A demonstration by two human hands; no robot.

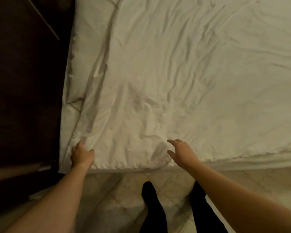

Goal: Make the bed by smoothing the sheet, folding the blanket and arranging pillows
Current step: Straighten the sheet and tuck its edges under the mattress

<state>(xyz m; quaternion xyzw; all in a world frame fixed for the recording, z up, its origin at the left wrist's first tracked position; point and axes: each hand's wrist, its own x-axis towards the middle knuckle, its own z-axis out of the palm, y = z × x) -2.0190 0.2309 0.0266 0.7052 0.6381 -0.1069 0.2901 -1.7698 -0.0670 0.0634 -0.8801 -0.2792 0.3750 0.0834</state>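
A wrinkled white blanket (166, 78) covers the bed and fills most of the view. Its near edge runs along the bed's front. My left hand (81, 153) grips the blanket's near left corner, fingers curled into the cloth. My right hand (180, 151) hovers just above the near edge further right, fingers spread and relaxed, holding nothing. A white pillow or folded layer (89, 52) lies along the bed's left side, partly under the blanket.
Dark wooden furniture (23, 81) stands close along the bed's left side. Beige tiled floor (121, 199) lies below the near edge, with my dark-clad legs (151, 207) standing on it.
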